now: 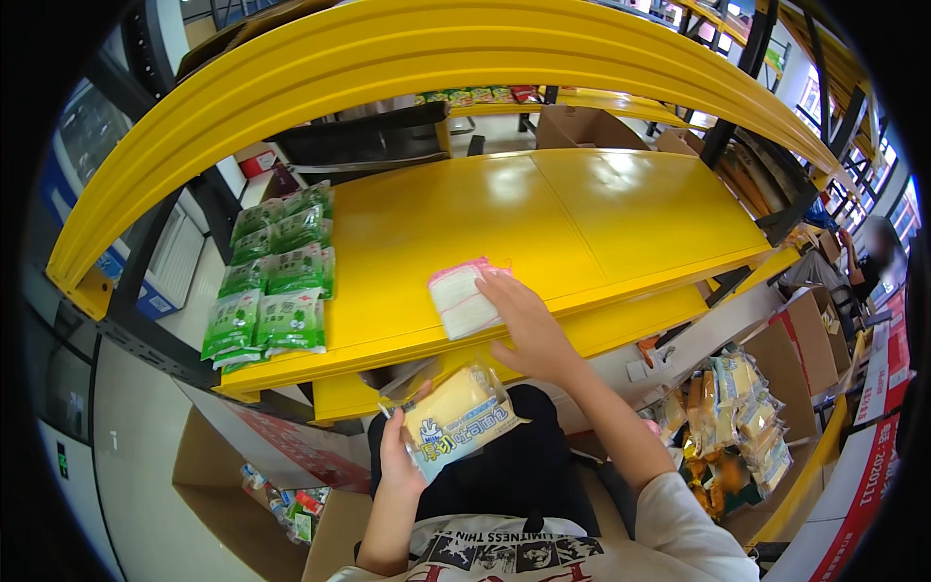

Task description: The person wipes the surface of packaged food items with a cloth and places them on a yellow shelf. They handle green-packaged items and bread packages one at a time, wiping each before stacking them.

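Note:
A clear plastic pack of sliced bread [465, 411], with printed writing across its front, is in my left hand [402, 458]. It is tilted above my lap, in front of the shelf edge. My right hand [534, 331] reaches to a folded white cloth with pink edging [462, 302] that lies near the front edge of the yellow metal shelf [414, 225]. Its fingertips rest on or just over the cloth's right side, with the thumb held apart. The cloth lies flat, and part of it is hidden under the fingers.
Green snack packets [291, 269] stand in stacked rows on the shelf's left end. A yellow beam [465, 44] spans overhead. At lower right, a cardboard box [782, 364] holds several bread packs [734, 407]. An open carton [218, 473] with bottles sits lower left. A person [869, 254] is far right.

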The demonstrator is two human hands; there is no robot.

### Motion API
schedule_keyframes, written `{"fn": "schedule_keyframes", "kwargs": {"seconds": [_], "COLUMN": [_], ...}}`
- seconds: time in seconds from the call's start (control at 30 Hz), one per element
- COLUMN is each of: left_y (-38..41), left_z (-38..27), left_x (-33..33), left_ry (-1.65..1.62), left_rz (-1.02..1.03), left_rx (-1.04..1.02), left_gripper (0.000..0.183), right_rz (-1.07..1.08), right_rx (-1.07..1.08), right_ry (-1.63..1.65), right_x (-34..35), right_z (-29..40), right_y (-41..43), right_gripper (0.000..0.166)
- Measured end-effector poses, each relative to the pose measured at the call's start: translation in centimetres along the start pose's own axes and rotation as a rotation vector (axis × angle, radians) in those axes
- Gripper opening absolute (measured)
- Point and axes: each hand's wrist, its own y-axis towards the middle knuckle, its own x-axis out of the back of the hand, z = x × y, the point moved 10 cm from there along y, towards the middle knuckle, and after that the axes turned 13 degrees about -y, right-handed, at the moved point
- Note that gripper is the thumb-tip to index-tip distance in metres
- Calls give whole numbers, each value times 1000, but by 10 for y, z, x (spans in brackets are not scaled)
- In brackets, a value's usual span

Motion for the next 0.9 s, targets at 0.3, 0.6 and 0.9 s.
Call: {"fn": "schedule_keyframes", "kwargs": {"seconds": [0.3, 0.6, 0.9], "left_y": [-15, -4, -5], "left_z": [-37, -8, 9], "left_x": [-8, -45, -38], "left_ry": [27, 177, 57], "left_rz": [18, 100, 13], "left_rx": [-148, -175, -78], "left_gripper": [60, 52, 57], "right_rz": [-10, 127, 59], "right_rx": [-269, 12, -47], "right_ry": [98, 114, -1], "right_x": [-8, -20, 4], "right_z": [-10, 119, 99], "right_y": [-27, -87, -55], "right_gripper": [46, 58, 52]}}
